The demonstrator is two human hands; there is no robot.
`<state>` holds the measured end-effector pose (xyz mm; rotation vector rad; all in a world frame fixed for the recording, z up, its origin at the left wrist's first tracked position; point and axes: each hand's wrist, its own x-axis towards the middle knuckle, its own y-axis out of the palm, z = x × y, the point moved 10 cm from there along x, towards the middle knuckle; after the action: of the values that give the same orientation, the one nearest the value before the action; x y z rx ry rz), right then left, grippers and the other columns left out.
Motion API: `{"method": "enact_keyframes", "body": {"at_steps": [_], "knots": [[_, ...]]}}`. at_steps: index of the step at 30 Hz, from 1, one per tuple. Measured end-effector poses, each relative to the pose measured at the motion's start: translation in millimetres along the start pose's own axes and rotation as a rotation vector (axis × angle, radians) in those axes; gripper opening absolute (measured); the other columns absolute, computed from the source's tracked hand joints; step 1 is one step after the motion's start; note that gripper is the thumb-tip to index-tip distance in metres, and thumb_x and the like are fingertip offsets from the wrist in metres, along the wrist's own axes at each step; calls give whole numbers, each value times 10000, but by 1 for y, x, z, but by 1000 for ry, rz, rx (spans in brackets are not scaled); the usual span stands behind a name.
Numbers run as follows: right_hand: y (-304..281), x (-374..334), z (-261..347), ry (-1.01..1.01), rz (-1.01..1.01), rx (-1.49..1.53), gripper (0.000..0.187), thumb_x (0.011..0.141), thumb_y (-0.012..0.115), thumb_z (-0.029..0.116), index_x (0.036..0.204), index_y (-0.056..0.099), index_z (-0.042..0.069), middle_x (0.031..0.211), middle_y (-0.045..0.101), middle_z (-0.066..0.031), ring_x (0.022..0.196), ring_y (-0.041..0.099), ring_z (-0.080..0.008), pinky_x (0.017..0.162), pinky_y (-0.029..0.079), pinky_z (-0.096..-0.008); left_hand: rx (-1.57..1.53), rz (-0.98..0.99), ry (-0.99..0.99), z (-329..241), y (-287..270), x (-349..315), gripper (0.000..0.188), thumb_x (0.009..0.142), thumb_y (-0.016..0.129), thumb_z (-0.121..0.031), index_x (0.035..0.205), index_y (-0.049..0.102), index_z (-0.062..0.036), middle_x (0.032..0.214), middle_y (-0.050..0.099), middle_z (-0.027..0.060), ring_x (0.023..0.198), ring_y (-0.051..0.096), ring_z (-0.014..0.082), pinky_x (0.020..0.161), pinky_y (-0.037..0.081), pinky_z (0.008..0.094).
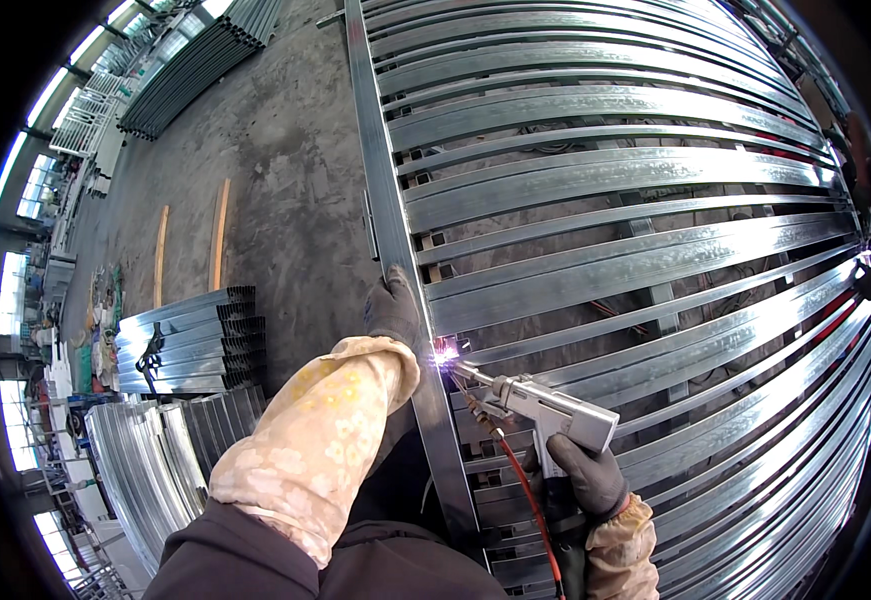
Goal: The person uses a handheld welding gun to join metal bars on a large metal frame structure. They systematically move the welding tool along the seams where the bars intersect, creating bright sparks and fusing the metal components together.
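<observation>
A large frame of shiny metal slats [595,255] lies before me, its slat ends meeting a long side rail [380,170]. My left hand [392,305], in a dark glove, closes over the rail's outer edge just beyond the bright spot. In my gloved right hand [595,478] is a silver pistol-shaped welding gun [563,412], gripped by its handle. The nozzle points left at the joint of a slat and the rail, where a white-violet welding glow [444,354] burns. A red hose [530,495] runs down from the gun. Glare hides the joint itself.
At the far right edge another person's gloved hand [869,282] works beside a second glow. Stacked metal profiles [185,345] stand on the concrete floor [295,130] to the left, with more tubes [200,70] farther off. Two wooden strips [220,235] lie near the stack.
</observation>
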<state>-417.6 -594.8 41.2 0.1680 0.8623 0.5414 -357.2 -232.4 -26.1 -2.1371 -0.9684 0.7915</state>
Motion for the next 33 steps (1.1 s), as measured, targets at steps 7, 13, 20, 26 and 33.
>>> {"method": "enact_keyframes", "body": {"at_steps": [7,13,20,26,33], "knots": [[8,-2,8,14,30,37,351,970,587,169,1247,546,-44,916,653,-74,716,661,-126,644,536,-266,-34,-34,-43,4,-1,-1,631,1001,374,-526,1041,675,28,1013,665,298,988,620,481,822,474,500],[12,0,8,-3,48,26,346,970,586,157,1249,543,-43,920,655,-76,728,667,-129,651,543,-270,11,-77,33,4,-11,5,624,1001,379,-521,1043,676,26,1002,668,296,987,623,475,825,471,507],[-4,-12,6,-1,-50,6,321,971,599,175,1204,572,-44,906,665,-78,725,673,-135,653,548,-273,-74,-12,5,2,22,-6,609,1001,393,-519,1073,670,19,999,678,285,978,634,465,817,479,504],[6,-8,8,16,-18,10,317,968,605,182,1183,585,-50,900,674,-85,726,678,-142,655,551,-281,-47,-14,-38,12,5,5,613,1011,373,-513,1071,675,16,976,692,261,965,649,443,810,495,487],[6,-10,5,16,-9,20,383,964,606,187,1258,549,-52,890,676,-90,729,687,-146,651,553,-280,-23,-14,-29,7,2,1,618,1017,359,-510,1078,676,16,955,702,240,950,664,419,806,501,477]]}}
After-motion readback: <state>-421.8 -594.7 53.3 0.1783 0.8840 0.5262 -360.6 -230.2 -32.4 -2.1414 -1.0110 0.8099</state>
